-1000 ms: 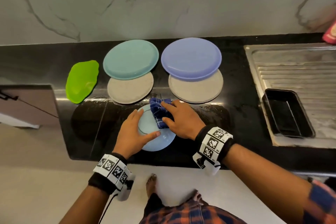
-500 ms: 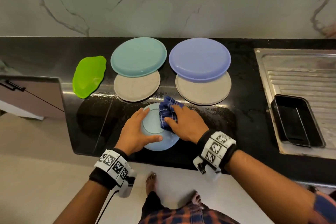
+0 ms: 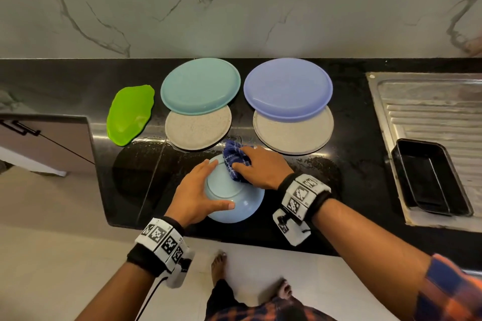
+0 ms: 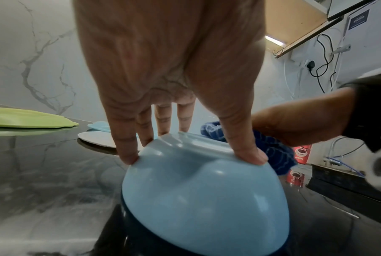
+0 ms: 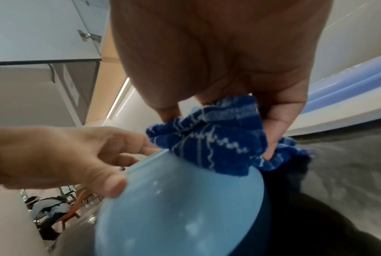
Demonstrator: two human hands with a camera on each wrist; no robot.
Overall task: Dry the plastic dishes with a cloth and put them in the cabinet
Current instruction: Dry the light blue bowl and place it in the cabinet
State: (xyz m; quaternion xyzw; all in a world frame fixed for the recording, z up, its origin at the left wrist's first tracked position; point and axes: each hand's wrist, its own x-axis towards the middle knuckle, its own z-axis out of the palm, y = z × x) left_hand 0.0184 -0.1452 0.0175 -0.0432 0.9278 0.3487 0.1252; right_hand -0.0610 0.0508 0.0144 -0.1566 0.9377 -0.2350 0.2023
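A light blue plastic bowl (image 3: 236,207) (image 4: 202,199) (image 5: 180,207) stands upside down near the front edge of the black counter (image 3: 326,190). My left hand (image 3: 219,185) (image 4: 189,143) grips its raised base from above, fingers on the far-left side and thumb on the near side. My right hand (image 3: 250,167) (image 5: 218,121) holds a bunched dark blue cloth (image 3: 233,156) (image 4: 279,155) (image 5: 213,138) and presses it against the bowl's far right shoulder. Small water drops show on the bowl in the right wrist view.
Behind the bowl lie a teal plate (image 3: 200,86) over a beige plate (image 3: 198,130), a violet-blue plate (image 3: 288,88) over another beige plate (image 3: 293,135), and a green leaf-shaped dish (image 3: 130,114). A steel drainboard (image 3: 430,112) with a black tray (image 3: 430,177) is at the right. A cabinet door (image 3: 47,138) stands out at the left.
The cloth in my right hand has slid a little from the bowl's top toward its far right side. My left hand has stayed on the bowl.
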